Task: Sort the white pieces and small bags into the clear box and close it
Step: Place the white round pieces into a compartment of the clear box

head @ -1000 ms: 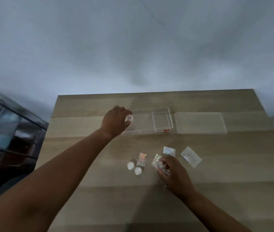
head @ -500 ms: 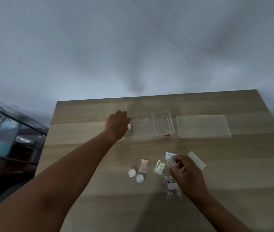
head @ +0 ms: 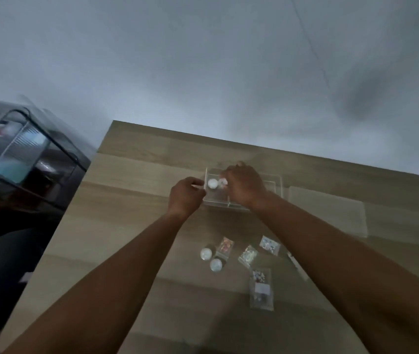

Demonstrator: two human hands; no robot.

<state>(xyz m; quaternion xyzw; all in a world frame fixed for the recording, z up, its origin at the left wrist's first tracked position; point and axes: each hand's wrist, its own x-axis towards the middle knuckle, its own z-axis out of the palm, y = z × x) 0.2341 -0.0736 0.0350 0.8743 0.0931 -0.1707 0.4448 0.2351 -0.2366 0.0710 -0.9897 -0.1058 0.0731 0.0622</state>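
Observation:
The clear box [head: 279, 185] lies open at the middle of the wooden table. One round white piece [head: 212, 184] sits in its left compartment. My right hand [head: 245, 187] hovers over the box, fingers closed on a second white piece [head: 222, 182] just right of the first. My left hand [head: 186, 197] is curled at the box's left wall and pinches its rim. Two more white pieces [head: 205, 253] [head: 215, 264] lie nearer me. Beside them are small bags [head: 225, 247] [head: 248, 255] [head: 269, 244], with a longer bag [head: 260, 288] closer still.
The clear lid [head: 327, 211] lies flat to the right of the box. Another bag [head: 298, 267] is mostly hidden under my right forearm. A dark wire-frame rack [head: 24, 159] stands off the table's left edge. A grey wall rises behind the table.
My right hand has lifted a white piece from the near table and carried it over the box. My left hand has let its white piece go into the left compartment and drawn back to the box's wall.

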